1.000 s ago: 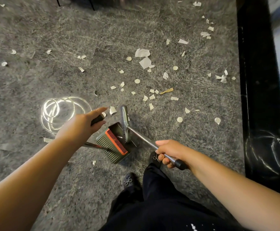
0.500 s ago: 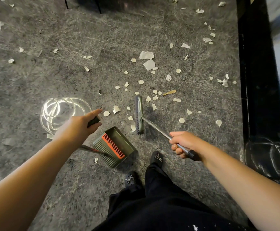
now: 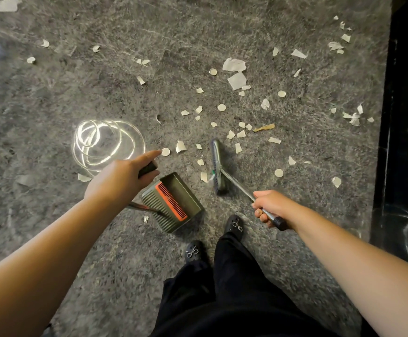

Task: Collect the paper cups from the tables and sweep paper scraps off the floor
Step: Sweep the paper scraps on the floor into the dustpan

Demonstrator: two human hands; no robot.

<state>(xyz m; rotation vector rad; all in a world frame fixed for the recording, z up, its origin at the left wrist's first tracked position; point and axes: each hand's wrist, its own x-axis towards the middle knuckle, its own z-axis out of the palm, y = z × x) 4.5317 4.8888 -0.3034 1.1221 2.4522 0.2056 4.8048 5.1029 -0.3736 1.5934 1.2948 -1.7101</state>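
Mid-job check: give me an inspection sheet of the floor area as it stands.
Surface: grey speckled floor.
Job's things: paper scraps scattered ahead; dustpan and broom on the floor; no cups seen.
Clutter: one brown scrap.
Grips: left hand holds the dustpan handle, forefinger extended; right hand grips the broom handle.
Cables: nothing seen.
Surroundings: black glossy strip on the right; coiled light reflection on the floor.

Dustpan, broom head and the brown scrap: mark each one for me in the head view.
dustpan [image 3: 184, 195], head view, on the floor of its open tray.
broom head [image 3: 217, 166], head view, on the middle of its back.
brown scrap [image 3: 264, 127], head view, on the middle of the strip.
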